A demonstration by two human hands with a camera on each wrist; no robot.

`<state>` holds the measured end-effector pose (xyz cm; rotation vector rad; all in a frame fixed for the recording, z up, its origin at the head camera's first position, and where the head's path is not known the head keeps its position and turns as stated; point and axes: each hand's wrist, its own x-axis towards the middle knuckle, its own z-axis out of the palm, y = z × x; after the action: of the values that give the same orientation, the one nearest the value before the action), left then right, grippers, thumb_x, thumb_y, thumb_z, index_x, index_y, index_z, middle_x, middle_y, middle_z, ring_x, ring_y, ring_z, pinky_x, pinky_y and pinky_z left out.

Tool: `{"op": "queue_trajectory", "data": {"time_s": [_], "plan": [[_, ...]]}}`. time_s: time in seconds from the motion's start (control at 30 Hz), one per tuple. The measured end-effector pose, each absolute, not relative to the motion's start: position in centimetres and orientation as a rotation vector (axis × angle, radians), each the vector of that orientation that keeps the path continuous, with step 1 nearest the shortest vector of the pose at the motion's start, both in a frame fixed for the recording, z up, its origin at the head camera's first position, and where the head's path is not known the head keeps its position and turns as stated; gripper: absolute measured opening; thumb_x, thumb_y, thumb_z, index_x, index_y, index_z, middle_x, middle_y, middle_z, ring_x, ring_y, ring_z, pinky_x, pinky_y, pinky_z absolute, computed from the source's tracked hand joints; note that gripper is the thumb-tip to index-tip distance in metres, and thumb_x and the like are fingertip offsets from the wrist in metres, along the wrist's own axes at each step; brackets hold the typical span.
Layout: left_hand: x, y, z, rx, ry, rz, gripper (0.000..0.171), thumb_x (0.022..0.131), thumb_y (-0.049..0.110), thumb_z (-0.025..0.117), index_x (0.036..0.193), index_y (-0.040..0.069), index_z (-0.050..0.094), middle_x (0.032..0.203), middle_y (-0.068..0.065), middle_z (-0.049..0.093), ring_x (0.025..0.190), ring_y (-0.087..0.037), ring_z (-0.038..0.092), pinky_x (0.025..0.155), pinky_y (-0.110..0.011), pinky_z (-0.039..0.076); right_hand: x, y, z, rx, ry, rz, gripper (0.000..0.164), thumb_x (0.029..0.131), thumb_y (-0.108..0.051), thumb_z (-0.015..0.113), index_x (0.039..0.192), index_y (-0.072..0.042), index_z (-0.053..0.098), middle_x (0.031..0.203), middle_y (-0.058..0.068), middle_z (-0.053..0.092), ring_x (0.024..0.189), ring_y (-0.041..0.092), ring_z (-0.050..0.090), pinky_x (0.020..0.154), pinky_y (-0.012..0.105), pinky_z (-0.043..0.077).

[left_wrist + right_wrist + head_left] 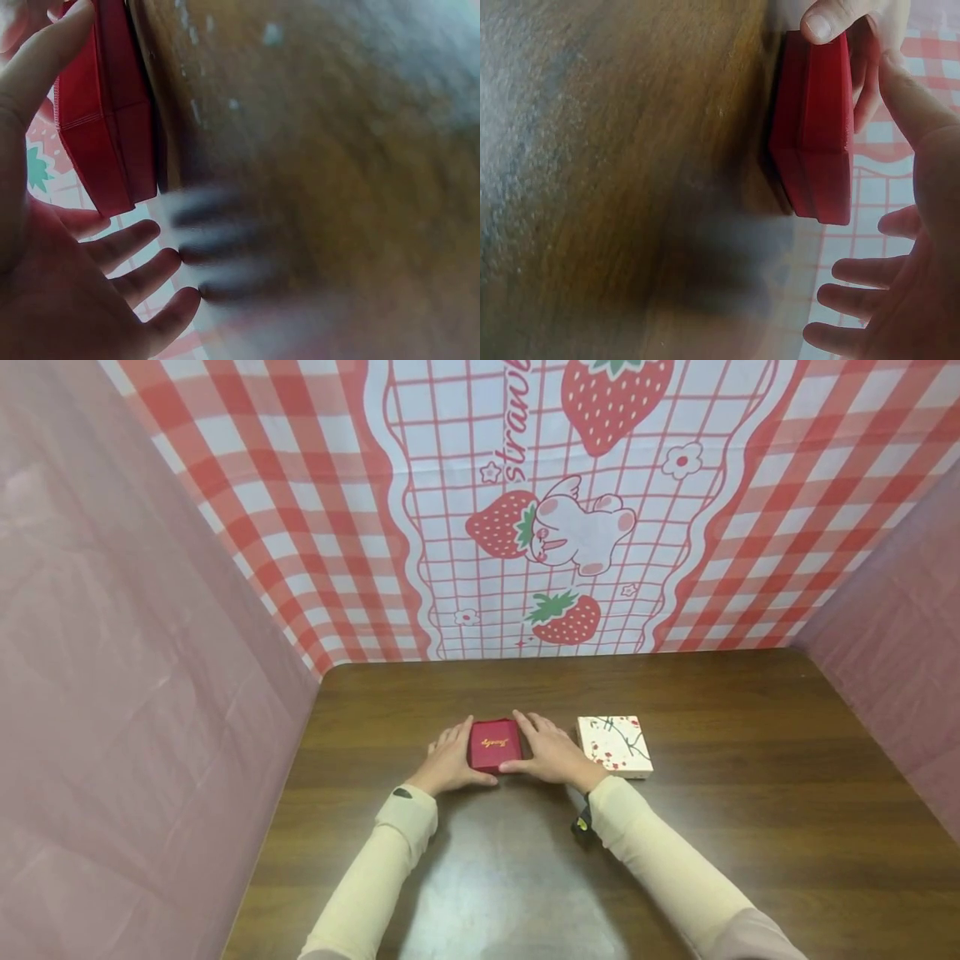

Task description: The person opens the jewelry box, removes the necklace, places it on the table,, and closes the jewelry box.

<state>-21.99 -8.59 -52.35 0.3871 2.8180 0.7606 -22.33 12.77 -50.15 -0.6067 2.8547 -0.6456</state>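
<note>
Red box (495,746) lies between left hand (447,763) and right hand (553,755), both extended close beside it, grips unclenched

2 forearms (371,881) stretched forward; left grip (447,762), right grip (551,753) opposed, fingers (866,271) spread, thumbs (482,779) inward.

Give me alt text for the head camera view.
A person's left hand and right hand flank a small square dark-red box with gold lettering on a brown wooden table. A square cream box with red blossoms lies to the right; a strawberry-print red-and-white cloth hangs behind.
</note>
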Motion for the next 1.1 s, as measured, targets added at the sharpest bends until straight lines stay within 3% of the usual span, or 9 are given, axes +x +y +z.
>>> {"op": "queue_trajectory", "data": {"time_s": [0.5, 1.1], "plan": [[-22.2, -8.6, -52.3, 0.368, 2.798, 0.750, 0.123, 0.064, 0.040, 0.089, 0.156, 0.007, 0.015, 0.155, -0.017, 0.036, 0.138, -0.036, 0.036, 0.109, -0.056, 0.031, -22.7, 12.0, -51.1, -0.683, 2.851, -0.654, 0.109, 0.071, -0.054, 0.080, 0.152, -0.004, 0.028, 0.148, 0.028, 0.038, 0.133, 0.046, 0.042, 0.106, 0.059, 0.039], [-22.4, -8.6, -52.2, 0.364, 2.800, 0.767, 0.113, 0.067, 0.031, 0.089, 0.154, 0.007, 0.021, 0.153, -0.015, 0.041, 0.138, -0.037, 0.038, 0.111, -0.055, 0.030, -23.5, 11.5, -51.6, -0.638, 2.800, -0.674, 0.105, 0.070, -0.044, 0.084, 0.152, -0.006, 0.031, 0.146, 0.022, 0.043, 0.129, 0.039, 0.047, 0.105, 0.055, 0.041]]}}
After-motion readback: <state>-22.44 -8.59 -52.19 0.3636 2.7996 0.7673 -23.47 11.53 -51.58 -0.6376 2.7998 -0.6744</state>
